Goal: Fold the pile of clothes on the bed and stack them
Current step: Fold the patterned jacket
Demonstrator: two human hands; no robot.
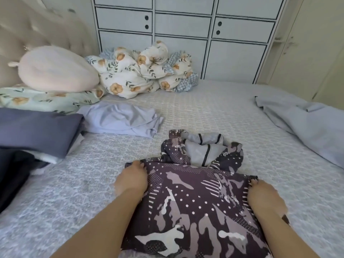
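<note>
Left hand (131,180) and right hand (264,197) each pinch a corner of the dark purple patterned fabric garment (195,202); bunched far end may fold in crooked unless smoothed.

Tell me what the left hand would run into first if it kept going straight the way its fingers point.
The left hand grips a corner of the dark patterned garment, fingers pointing away up the bed. Straight ahead lies bare bedspread, then probably the crumpled pale lilac garment, though depth is hard to judge.
</note>
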